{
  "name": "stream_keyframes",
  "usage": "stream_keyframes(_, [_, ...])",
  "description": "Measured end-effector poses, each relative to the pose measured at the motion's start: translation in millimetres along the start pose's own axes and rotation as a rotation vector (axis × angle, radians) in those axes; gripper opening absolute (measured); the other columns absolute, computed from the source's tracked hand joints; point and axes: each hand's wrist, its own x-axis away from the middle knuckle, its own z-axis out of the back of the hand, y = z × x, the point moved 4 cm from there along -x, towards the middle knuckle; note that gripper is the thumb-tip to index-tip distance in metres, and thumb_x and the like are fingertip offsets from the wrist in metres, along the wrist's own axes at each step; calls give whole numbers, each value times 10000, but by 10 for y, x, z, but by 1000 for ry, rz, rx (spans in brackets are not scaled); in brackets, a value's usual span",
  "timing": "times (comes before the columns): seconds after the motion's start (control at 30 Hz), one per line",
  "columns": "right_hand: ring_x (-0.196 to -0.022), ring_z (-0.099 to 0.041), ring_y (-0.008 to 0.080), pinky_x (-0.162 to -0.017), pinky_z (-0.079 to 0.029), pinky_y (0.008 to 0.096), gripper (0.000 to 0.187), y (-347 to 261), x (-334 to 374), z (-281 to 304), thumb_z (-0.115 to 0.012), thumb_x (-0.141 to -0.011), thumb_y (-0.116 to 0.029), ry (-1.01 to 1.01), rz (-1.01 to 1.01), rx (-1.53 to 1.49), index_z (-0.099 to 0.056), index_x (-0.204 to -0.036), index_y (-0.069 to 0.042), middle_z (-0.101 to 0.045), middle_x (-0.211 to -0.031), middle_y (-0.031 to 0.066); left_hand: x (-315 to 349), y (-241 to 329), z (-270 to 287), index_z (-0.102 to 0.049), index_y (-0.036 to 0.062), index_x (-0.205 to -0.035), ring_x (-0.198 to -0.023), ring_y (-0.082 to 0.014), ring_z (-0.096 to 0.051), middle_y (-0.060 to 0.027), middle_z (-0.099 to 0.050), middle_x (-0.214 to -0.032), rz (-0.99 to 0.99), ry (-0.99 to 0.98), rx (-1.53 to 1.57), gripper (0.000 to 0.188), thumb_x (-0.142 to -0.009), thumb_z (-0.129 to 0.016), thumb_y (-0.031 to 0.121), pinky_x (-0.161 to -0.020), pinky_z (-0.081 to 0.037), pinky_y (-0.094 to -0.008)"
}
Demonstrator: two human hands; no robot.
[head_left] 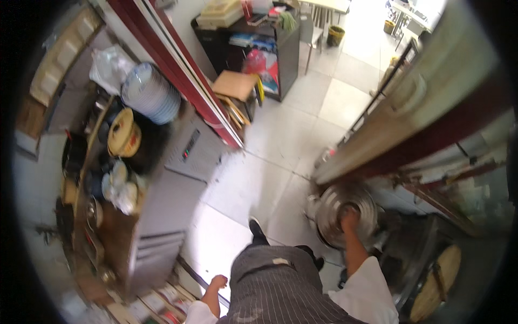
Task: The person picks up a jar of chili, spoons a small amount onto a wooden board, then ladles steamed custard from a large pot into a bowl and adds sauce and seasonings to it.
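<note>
At the right, my right hand (350, 217) reaches down to the middle of a round, ringed metal lid (330, 213) on a large pot. Its fingers are closed at the lid's centre, where a knob would be hidden beneath them. My left hand (218, 282) hangs low beside my striped dark apron (278, 286), away from any object. Those fingers are loosely curled, with nothing visible in them.
A steel counter-fridge (162, 216) on the left carries stacked plates (151, 92), a yellow tub (123, 134) and bags. Beyond a red-edged doorway (186, 70) are a wooden stool (234, 85) and dark cabinet (288, 62). A round wooden board (440, 283) lies at lower right.
</note>
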Motion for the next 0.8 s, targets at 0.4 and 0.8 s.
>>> stream_keyframes(0.4, [-997,-602,328,-878,-477,397,363,-2940,-417,-248,-597,-804,-109,-95,69,-419,-577,-1155,-14,-609,-1108,192,-2212,3595,4882,-666,86,-937,-851,-298,-646,-139,-675,-907,-279,549,-191,181,-849,-530,167,-765,-510,-380])
stream_keyframes(0.8, [-875,-665,203,-799,-506,321,310,-5331,-3750,1059,-417,-921,-91,-168,20,-716,-566,-1180,-10,-696,-836,126,-3112,8464,5585,-645,61,-875,-671,-192,-645,-87,-672,-732,-505,248,-189,146,-851,-595,196,-656,-509,-323])
